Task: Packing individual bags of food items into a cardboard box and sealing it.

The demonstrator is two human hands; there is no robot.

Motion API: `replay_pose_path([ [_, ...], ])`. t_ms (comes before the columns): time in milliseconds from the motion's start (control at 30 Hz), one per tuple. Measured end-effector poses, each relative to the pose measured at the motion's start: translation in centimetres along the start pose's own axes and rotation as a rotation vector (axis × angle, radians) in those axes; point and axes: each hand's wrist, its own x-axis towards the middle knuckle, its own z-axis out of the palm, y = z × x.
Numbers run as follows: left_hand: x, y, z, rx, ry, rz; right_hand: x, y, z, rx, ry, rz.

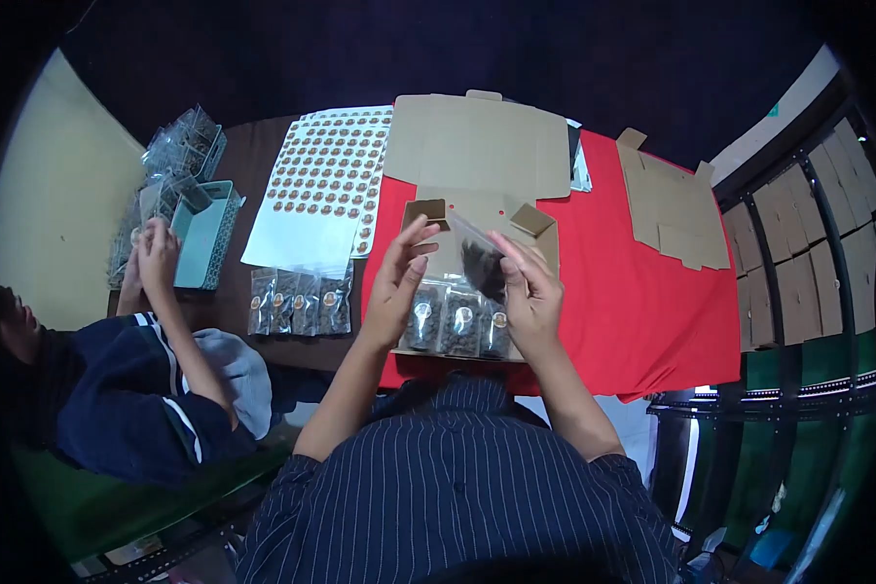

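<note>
A clear plastic bag of dark pieces (482,261) hangs tilted over the open cardboard box (545,241). My right hand (533,297) grips its side between thumb and fingers. Left of the bag, my left hand (397,292) is raised with its fingers apart and nothing visibly in it. Below my hands, three filled clear bags with round stickers (460,326) sit side by side at the box's near side. The box's lid (482,146) lies folded back, away from me. The right hand and the held bag partly cover the box's inside.
Sticker sheets (326,170) lie left of the box, with several filled bags (300,302) before them. A flat cardboard piece (674,209) rests on the red cloth (613,302). At left, a co-worker's hands (156,255) work beside a teal basket (209,238). Boxes (798,282) fill shelves at right.
</note>
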Motion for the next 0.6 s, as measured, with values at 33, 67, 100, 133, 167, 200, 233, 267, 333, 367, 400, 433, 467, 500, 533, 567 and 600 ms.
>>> replay_pose_path([
  [33,0.1,-0.8,0.4,0.053,-0.049,0.059,0.3,0.0,0.3,-0.025,0.019,-0.018],
  [67,-0.2,-0.9,0.8,0.109,-0.093,0.112,0.3,-0.1,0.6,-0.046,0.034,-0.032],
  [100,-0.6,-0.6,1.4,0.205,-0.108,0.152,0.2,-0.1,0.6,-0.078,-0.054,-0.087],
  [133,-1.1,-0.7,2.4,0.164,-0.055,0.164,-0.2,-0.2,0.8,-0.075,-0.057,-0.085],
  [167,-1.2,-1.0,2.7,0.17,-0.035,0.176,-0.5,-0.4,1.1,-0.047,-0.07,-0.106],
  [200,-1.2,-1.3,2.8,0.175,-0.016,0.189,-0.8,-0.4,1.3,-0.019,-0.084,-0.128],
  [233,-1.2,-1.2,2.7,0.177,-0.013,0.191,-1.1,-0.1,1.0,0.01,-0.123,-0.102],
  [267,-1.3,-1.1,2.5,0.266,-0.03,0.248,-1.3,0.4,0.7,0.009,-0.123,-0.101],
  [333,-1.3,-0.9,2.7,0.353,-0.048,0.303,-1.5,1.2,0.1,0.123,-0.187,-0.092],
  [367,-1.3,-0.7,2.8,0.398,-0.064,0.293,-1.4,1.0,0.0,0.157,-0.168,-0.097],
  [400,-1.3,-0.5,3.0,0.442,-0.079,0.282,-1.6,1.2,-0.1,0.155,-0.17,-0.096],
  [433,-1.5,-0.2,3.7,0.489,0.017,0.307,-1.9,1.6,-0.1,0.093,-0.104,-0.063],
  [467,-1.6,-0.3,3.8,0.488,0.021,0.309,-1.7,1.5,-0.2,0.034,-0.041,-0.033],
  [500,-1.8,-0.6,3.9,0.458,0.004,0.238,-2.2,0.4,0.6,0.232,0.164,0.183],
  [533,-1.9,-0.7,3.9,0.428,-0.014,0.165,-1.8,0.2,0.4,0.232,0.159,0.182],
  [567,-1.8,-0.7,3.9,0.426,-0.009,0.164,-1.4,0.2,0.0,0.137,0.171,0.154],
  [600,-1.8,-0.6,3.9,0.456,0.001,0.175,-1.2,0.4,-0.4,0.042,0.181,0.126],
])
